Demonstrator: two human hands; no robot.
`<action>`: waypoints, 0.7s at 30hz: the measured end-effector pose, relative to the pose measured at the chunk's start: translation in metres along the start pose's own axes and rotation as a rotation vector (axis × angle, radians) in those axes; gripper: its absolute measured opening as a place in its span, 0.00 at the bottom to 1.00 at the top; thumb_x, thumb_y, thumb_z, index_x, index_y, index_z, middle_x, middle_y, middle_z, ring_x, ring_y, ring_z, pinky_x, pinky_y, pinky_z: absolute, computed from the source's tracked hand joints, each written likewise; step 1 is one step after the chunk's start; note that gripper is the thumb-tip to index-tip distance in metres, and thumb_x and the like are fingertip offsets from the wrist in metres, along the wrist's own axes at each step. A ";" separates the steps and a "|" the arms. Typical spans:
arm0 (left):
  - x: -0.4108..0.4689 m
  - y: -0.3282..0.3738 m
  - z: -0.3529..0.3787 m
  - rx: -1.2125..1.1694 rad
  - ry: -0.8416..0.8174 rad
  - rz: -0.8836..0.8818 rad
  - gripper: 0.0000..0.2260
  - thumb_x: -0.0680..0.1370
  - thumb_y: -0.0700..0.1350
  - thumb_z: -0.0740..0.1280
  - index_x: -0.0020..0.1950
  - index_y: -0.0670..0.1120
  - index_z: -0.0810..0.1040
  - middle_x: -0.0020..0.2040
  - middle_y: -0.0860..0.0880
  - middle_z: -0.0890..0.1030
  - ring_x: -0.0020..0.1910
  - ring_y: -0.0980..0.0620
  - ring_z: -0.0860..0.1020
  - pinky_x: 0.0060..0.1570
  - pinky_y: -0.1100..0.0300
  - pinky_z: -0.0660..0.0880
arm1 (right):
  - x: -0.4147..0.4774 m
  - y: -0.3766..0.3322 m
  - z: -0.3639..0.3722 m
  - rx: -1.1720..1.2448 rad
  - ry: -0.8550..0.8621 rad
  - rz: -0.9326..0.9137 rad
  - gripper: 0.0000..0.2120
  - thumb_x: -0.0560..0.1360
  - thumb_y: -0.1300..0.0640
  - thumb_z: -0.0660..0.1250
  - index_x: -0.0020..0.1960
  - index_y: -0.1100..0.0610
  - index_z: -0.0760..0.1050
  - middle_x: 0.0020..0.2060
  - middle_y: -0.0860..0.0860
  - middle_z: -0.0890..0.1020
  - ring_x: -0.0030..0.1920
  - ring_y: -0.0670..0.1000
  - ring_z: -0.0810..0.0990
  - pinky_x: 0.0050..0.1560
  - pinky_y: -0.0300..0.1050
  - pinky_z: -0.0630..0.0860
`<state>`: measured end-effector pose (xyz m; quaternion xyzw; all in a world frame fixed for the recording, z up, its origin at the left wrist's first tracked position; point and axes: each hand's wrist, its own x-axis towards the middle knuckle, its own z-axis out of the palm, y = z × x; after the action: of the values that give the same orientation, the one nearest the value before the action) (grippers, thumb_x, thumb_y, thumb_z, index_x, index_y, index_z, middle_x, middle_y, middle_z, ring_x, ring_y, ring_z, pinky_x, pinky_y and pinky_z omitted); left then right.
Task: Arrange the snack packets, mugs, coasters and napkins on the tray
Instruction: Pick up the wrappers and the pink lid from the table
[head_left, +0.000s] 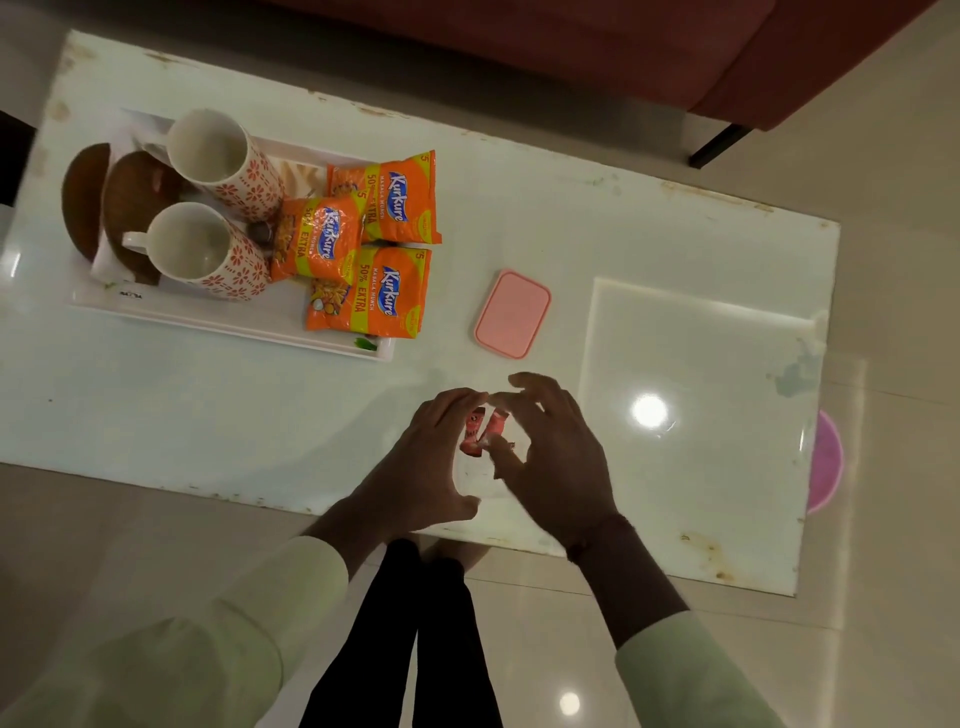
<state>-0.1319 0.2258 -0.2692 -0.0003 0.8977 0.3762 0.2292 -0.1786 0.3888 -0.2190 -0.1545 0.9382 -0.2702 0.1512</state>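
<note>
A white tray (208, 319) sits at the table's left. On it stand two white mugs with red flowers, one at the back (218, 156) and one in front (197, 249). Two brown coasters (83, 192) (130, 192) lean on a white napkin (104, 262). Three orange Kurkure packets (395, 197) (317, 239) (374, 293) overlap at the tray's right end. Near the front edge my left hand (421, 467) and my right hand (556, 457) cup a small clear box (483, 475) with red sachets (480, 431) inside.
A pink lid (511, 314) lies flat on the white table (260, 415) between the tray and a pale square slab (701, 364) at the right. A red sofa (571, 52) runs behind the table. A pink round object (826, 462) is beyond the right edge.
</note>
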 end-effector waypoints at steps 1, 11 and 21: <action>0.000 -0.001 -0.001 -0.007 0.001 0.000 0.49 0.59 0.58 0.78 0.72 0.59 0.51 0.73 0.56 0.59 0.71 0.54 0.62 0.63 0.58 0.69 | 0.008 0.003 0.001 0.008 0.024 0.016 0.16 0.74 0.54 0.70 0.62 0.50 0.77 0.64 0.48 0.75 0.64 0.49 0.75 0.50 0.40 0.76; 0.004 -0.016 -0.005 0.008 -0.017 -0.026 0.49 0.59 0.58 0.77 0.72 0.60 0.52 0.73 0.58 0.58 0.71 0.54 0.63 0.62 0.55 0.71 | 0.104 0.024 0.025 -0.184 -0.127 0.148 0.38 0.72 0.49 0.72 0.77 0.51 0.59 0.77 0.55 0.60 0.75 0.60 0.60 0.68 0.60 0.70; 0.012 -0.029 -0.009 -0.012 -0.060 -0.033 0.49 0.60 0.56 0.77 0.73 0.59 0.51 0.73 0.59 0.57 0.70 0.56 0.61 0.62 0.57 0.70 | 0.136 0.039 0.045 -0.273 -0.304 0.157 0.45 0.68 0.48 0.78 0.78 0.44 0.58 0.80 0.56 0.47 0.78 0.66 0.41 0.68 0.69 0.66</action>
<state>-0.1413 0.2010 -0.2887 -0.0051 0.8880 0.3778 0.2622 -0.2936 0.3487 -0.3045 -0.1390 0.9417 -0.1014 0.2892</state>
